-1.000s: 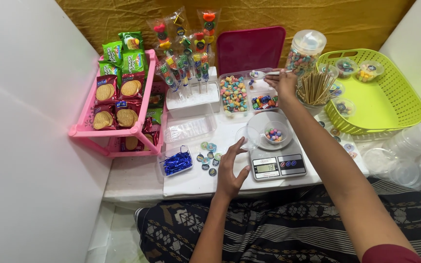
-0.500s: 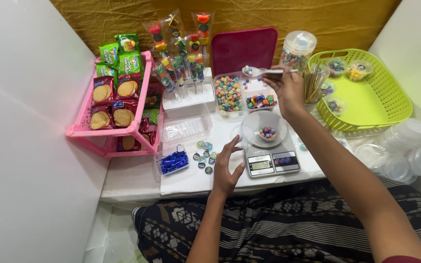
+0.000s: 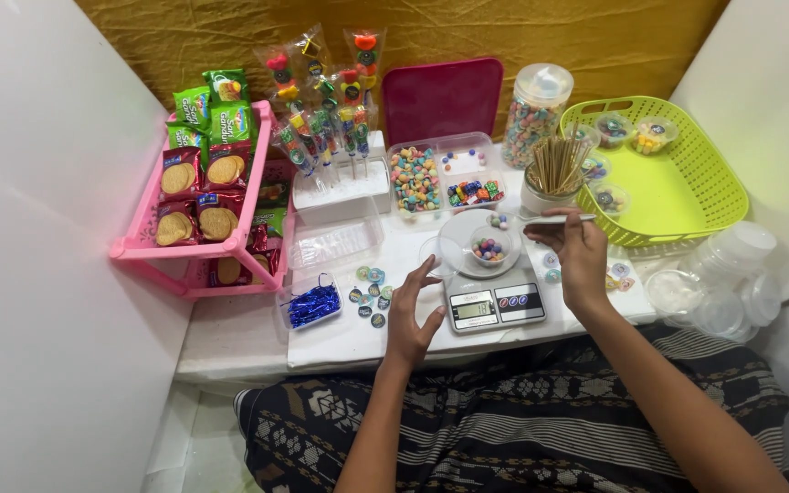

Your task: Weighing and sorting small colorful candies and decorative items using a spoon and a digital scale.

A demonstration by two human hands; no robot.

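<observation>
Scale display point(image 3: 475, 309): small grey rectangular screen, left half of the scale's front panel, table centre, just right of the left hand.

Green snack packets point(image 3: 207, 105): upright, top tier of the pink rack, at 10 o'clock from the scale.

Red biscuit packets point(image 3: 195, 196): just below the green ones, red wrappers with round tan biscuits pictured, two rows.

Clear cellophane candy skewer wraps point(image 3: 321, 100): standing in a white block at 11 o'clock, multicoloured contents.

Round stickers point(image 3: 370, 294): small blue-green discs, flat on the table at 9 o'clock of the scale (a few more at 3 o'clock).
</observation>
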